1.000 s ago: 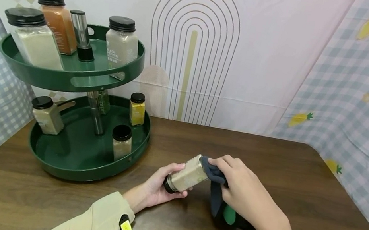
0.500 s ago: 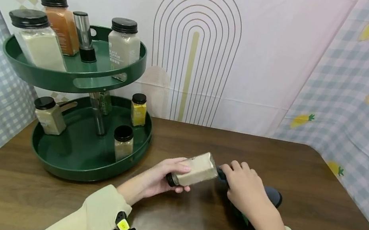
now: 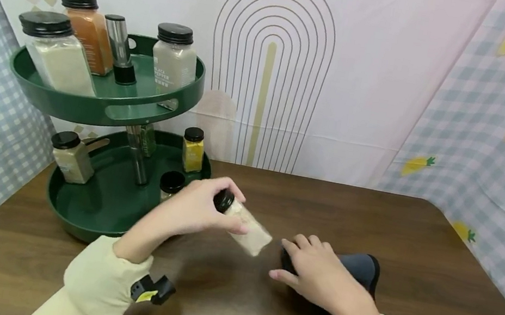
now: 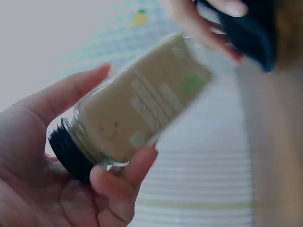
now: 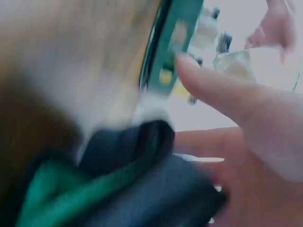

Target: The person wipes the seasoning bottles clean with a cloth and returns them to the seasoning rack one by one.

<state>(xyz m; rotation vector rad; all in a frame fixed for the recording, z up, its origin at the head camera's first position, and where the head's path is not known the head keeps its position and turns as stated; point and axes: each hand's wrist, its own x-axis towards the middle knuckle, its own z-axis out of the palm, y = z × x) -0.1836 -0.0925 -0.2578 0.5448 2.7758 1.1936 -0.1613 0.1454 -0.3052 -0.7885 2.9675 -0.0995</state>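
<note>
My left hand point(image 3: 190, 208) grips a small clear spice jar point(image 3: 248, 228) by its black-lidded end, between thumb and fingers. Pale beige powder fills the jar, and its base slants down to the right. In the left wrist view, a green mark and white print show on the jar point(image 4: 147, 104). To the right, my right hand point(image 3: 318, 272) lies palm down over a dark blue-grey cloth point(image 3: 360, 268), fingers loose and thumb spread away. The right wrist view shows the cloth point(image 5: 161, 179), with green on it, beside the fingers; the thumb is apart from it.
At left stands a green two-tier tray point(image 3: 87, 233). Its lower tier holds a yellow jar point(image 3: 192, 153), a beige jar point(image 3: 73, 162) and others. Larger jars, such as an orange one point(image 3: 88, 38), stand on top. A patterned curtain point(image 3: 353, 85) hangs behind the wooden table point(image 3: 434, 296).
My left hand has moved up and left, turning the jar so its base points down. The right hand has drawn the cloth off the jar's base, lowered it and loosened its fingers.
</note>
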